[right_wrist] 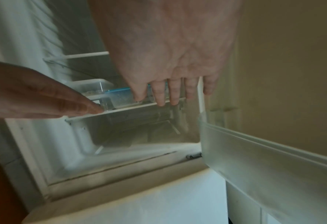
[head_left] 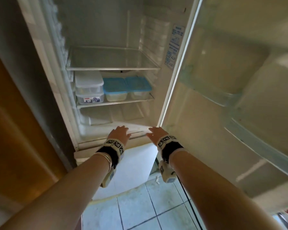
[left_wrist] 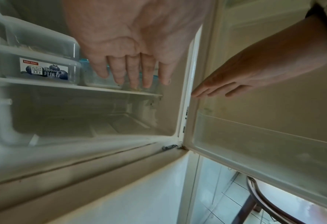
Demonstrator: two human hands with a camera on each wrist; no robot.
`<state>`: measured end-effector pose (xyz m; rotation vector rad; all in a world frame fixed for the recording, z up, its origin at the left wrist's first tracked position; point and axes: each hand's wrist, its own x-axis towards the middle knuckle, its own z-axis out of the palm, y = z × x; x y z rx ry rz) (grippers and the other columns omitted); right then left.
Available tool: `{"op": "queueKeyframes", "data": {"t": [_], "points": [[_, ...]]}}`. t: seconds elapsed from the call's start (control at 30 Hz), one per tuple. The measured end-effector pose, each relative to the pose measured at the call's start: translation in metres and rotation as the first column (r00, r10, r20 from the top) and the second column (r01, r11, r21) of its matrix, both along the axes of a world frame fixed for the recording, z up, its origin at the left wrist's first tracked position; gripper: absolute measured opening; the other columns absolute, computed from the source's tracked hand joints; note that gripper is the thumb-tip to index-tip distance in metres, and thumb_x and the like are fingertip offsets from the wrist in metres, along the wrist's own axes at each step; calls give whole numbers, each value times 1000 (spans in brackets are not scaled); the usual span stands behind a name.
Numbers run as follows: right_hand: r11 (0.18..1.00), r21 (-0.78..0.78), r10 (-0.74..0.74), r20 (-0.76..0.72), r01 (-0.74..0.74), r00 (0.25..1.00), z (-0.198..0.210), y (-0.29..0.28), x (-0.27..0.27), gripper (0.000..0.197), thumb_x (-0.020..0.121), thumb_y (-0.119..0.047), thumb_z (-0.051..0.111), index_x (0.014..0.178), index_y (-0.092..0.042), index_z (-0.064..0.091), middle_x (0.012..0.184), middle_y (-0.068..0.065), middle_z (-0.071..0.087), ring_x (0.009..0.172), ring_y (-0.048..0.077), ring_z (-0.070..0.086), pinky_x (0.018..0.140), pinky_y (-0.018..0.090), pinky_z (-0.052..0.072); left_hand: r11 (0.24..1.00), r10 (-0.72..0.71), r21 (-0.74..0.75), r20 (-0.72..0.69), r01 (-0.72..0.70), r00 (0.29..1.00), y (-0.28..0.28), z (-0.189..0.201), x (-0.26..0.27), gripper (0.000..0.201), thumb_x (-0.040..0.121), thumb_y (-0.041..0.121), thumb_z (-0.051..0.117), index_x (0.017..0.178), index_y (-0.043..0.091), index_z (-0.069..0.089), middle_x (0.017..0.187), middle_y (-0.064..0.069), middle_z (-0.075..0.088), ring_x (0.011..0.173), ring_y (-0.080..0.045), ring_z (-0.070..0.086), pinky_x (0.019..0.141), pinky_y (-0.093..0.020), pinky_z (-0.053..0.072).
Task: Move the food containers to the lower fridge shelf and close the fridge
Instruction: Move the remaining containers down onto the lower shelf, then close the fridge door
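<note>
Two clear containers (head_left: pixel 89 87) with white lids are stacked at the left of the lower fridge shelf (head_left: pixel 116 102). Beside them stand two blue-lidded containers (head_left: pixel 115 88) (head_left: pixel 138 87). The glass shelf above (head_left: pixel 113 68) holds nothing. My left hand (head_left: pixel 120 132) and right hand (head_left: pixel 154 134) hover below the shelf at the fridge's bottom edge, fingers straight and holding nothing. The left wrist view shows the labelled lower container (left_wrist: pixel 43 70) beyond my left fingers (left_wrist: pixel 131 75). The fridge door (head_left: pixel 231 97) stands wide open on the right.
A wooden panel (head_left: pixel 15 130) flanks the fridge on the left. Door bins (head_left: pixel 259 130) jut from the open door. A white lower compartment front (head_left: pixel 131 166) is below my hands, with tiled floor (head_left: pixel 140 209) underneath. A dark chair frame (left_wrist: pixel 264 201) stands under the door.
</note>
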<state>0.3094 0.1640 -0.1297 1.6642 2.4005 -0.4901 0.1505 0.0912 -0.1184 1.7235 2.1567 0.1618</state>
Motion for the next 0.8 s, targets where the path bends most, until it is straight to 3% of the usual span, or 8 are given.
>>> {"op": "queueKeyframes", "data": {"t": [0.1,0.23,0.37,0.47,0.67,0.8], "points": [[999,35,-3,-36,4,999,-7,-23,25,50,98,-38,33,143,-16,37,149,5,40,138,24,35,114,41,29,999,34,27,17,-35,999,-25,-2,25,48,100,30,33,145,14,33,154,-5,31,141,-22,30,118,-35,23],[1000,11,15,-4,-15,1000,-11,-54,59,53,99,-39,30,147,-15,30,154,4,32,142,23,27,117,41,24,993,95,67,23,-96,995,-58,-12,61,48,99,31,35,144,14,35,152,-6,34,140,-23,33,116,-35,25],[999,1,45,29,-45,999,-16,-86,97,51,99,-37,29,143,-13,34,151,7,36,140,24,31,115,40,27,982,166,75,75,-172,983,-94,-23,98,48,99,29,38,144,15,35,152,-5,35,140,-23,34,116,-34,25],[998,11,59,10,-59,998,-20,-112,126,48,98,-37,31,138,-13,41,144,8,45,132,25,40,111,40,33,981,184,49,78,-189,980,-122,-28,126,46,100,28,35,144,16,35,152,-4,34,141,-21,32,116,-34,25],[1000,-5,15,-7,-15,1000,-15,-164,165,46,97,-35,33,136,-13,42,144,10,44,132,27,40,109,42,35,978,202,39,74,-205,977,-160,-29,165,44,99,29,34,142,19,37,150,-5,37,137,-23,38,113,-35,31],[998,9,-56,-45,56,997,-6,-191,183,44,97,-29,36,137,-12,42,143,11,46,132,27,42,110,41,34,984,168,45,75,-171,983,-176,-25,175,45,99,29,34,143,19,36,152,-4,35,140,-22,33,115,-34,28]]}}
